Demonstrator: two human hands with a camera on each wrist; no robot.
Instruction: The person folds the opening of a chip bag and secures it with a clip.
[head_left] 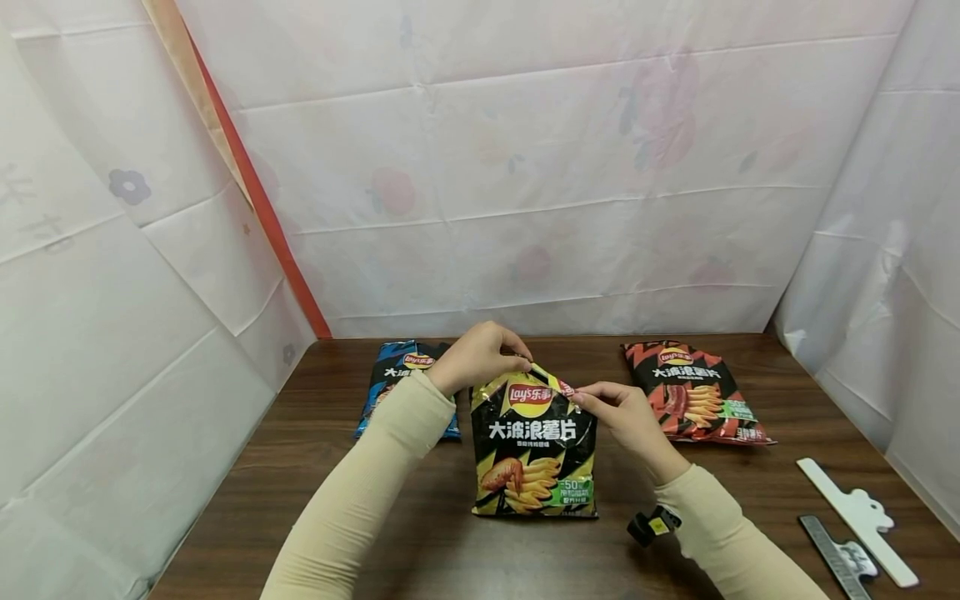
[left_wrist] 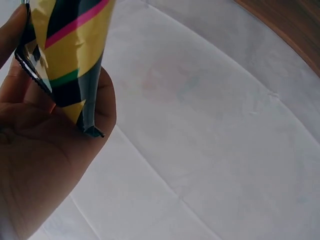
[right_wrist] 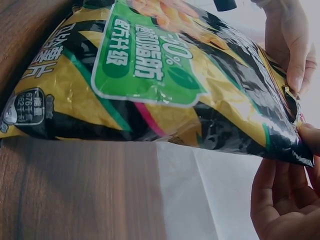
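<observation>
A yellow-and-black Lay's potato chip bag (head_left: 534,446) stands upright in the middle of the table, its front facing me. Its top edge is folded over in a narrow slanting strip. My left hand (head_left: 483,357) pinches the top left corner, thumb in front; in the left wrist view the bag's striped side (left_wrist: 75,50) hangs down over that palm. The right hand (head_left: 622,421) pinches the fold's right end between thumb and fingers. Close up in the right wrist view, the right hand (right_wrist: 287,200) grips the top corner, with the left hand (right_wrist: 290,42) further along the same edge.
Behind my left forearm lies a blue chip bag (head_left: 378,392), partly covered. A red chip bag (head_left: 690,400) lies at the back right. Near the right edge are a white sealing clip (head_left: 855,521) and a grey one (head_left: 828,554). White sheeting (head_left: 525,183) walls the table (head_left: 247,492).
</observation>
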